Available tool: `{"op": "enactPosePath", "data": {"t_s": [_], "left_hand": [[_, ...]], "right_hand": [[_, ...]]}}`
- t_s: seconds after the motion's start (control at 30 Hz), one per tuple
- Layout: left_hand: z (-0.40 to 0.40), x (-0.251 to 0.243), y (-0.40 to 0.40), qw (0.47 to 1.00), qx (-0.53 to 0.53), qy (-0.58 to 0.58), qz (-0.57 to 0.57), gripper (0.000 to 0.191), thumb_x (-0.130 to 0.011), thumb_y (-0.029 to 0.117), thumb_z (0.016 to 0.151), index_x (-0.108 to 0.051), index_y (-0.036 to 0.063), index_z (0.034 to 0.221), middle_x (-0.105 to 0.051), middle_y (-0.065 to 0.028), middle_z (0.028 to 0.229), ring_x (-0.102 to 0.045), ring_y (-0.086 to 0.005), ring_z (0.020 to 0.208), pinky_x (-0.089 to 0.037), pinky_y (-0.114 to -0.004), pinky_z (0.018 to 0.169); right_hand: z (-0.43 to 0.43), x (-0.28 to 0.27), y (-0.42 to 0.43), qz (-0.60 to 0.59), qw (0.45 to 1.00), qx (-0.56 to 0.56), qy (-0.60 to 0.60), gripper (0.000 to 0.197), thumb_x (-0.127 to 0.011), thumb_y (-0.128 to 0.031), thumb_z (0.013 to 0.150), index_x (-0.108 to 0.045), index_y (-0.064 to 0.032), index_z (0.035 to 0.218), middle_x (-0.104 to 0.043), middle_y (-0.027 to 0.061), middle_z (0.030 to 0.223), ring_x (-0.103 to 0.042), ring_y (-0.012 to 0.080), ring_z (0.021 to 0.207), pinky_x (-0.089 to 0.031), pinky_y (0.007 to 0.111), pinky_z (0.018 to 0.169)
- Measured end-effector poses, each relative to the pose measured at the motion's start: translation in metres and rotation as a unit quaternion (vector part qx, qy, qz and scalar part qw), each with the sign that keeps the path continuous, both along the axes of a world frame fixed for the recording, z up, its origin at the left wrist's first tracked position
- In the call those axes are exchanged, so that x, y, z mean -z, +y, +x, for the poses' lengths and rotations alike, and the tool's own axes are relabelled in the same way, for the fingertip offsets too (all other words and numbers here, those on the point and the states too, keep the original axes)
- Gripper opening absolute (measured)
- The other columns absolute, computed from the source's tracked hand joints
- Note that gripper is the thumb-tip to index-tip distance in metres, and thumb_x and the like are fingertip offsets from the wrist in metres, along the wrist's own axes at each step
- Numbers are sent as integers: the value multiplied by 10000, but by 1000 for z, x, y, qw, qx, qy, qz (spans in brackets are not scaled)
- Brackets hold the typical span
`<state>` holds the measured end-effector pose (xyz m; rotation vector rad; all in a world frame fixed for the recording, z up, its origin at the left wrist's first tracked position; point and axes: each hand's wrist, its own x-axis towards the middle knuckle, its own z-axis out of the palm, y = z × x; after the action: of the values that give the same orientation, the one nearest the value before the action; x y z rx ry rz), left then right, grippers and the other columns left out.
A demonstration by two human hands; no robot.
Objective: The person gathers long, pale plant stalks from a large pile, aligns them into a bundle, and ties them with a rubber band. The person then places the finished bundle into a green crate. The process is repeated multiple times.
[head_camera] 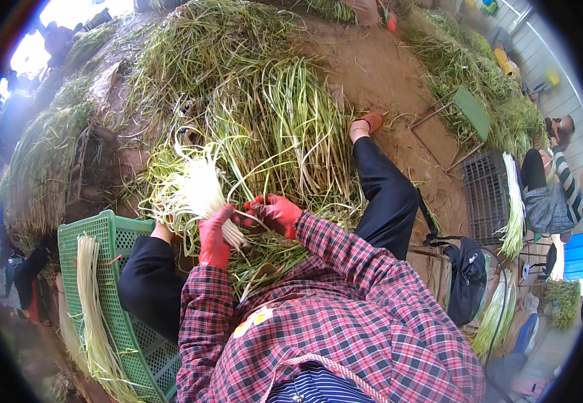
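My left hand (215, 237), in a red rubber glove, grips a bundle of pale, peeled-looking vegetable stalks (195, 186). Their cut ends point toward me, and their leafy tips curl away on the far side. Close to its right, my right hand (277, 215), gloved the same way, pinches a thin green stalk (266, 185) between the fingers; part of that stalk is hidden by the glove. Just beyond both hands lies a heap of unsorted long green stalks (296, 131). Loose green leaves (271, 257) lie below the hands, near my lap.
Left of my leg stands a green plastic crate (132, 234) with a pale bundle (89, 287) against it. At right are a green-seated folding stool (473, 113), a black crate (485, 196), a black bag (465, 282) and a seated person (553, 201). A larger green heap (210, 45) rises beyond.
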<state>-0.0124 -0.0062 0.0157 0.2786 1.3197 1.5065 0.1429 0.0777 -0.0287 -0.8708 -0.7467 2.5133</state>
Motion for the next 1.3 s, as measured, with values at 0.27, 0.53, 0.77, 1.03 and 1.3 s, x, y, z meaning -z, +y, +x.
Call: {"op": "enactPosePath", "data": {"t_s": [0.27, 0.53, 0.77, 1.03, 1.3], "left_hand": [[-67, -17, 7, 940, -139, -130, 284, 166, -588, 55, 863, -526, -17, 999, -530, -28, 819, -510, -100, 659, -486, -409, 965], [-143, -38, -10, 867, -172, -261, 388, 102, -531, 102, 865, -467, 42, 919, -494, -26, 815, -503, -112, 751, -459, -280, 706], [-133, -17, -14, 913, -160, -211, 310, 223, -570, 137, 882, -581, -26, 1034, -641, -125, 990, -630, -276, 997, -555, -366, 855], [-104, -26, -4, 903, -159, -268, 295, 95, -530, 64, 902, -509, -22, 936, -508, -30, 753, -549, -132, 730, -474, -356, 989], [-101, -23, 0, 917, -165, -206, 298, 128, -547, 44, 898, -529, -39, 994, -536, -33, 801, -544, -108, 730, -458, -359, 1005]], "right_hand": [[55, 30, 19, 466, 777, -222, -360, 131, -502, -130, 935, -488, -18, 1001, -598, 136, 973, -638, 242, 793, -546, 354, 684], [105, 81, 22, 367, 532, -576, -500, 292, -467, -181, 932, -486, -43, 1188, -606, 143, 1011, -606, 223, 879, -506, 353, 782], [72, 19, 22, 492, 769, -300, -276, 534, -496, -268, 923, -370, -73, 1404, -524, 172, 1279, -616, 210, 919, -506, 352, 854], [19, -37, -84, 238, 917, -305, -92, 447, -371, -396, 987, -543, -28, 1174, -596, 140, 1091, -636, 173, 788, -552, 308, 672], [46, -54, -67, 122, 973, -193, -19, 475, -389, -450, 979, -524, -79, 1244, -630, 73, 957, -611, 113, 685, -517, 259, 612]]}}
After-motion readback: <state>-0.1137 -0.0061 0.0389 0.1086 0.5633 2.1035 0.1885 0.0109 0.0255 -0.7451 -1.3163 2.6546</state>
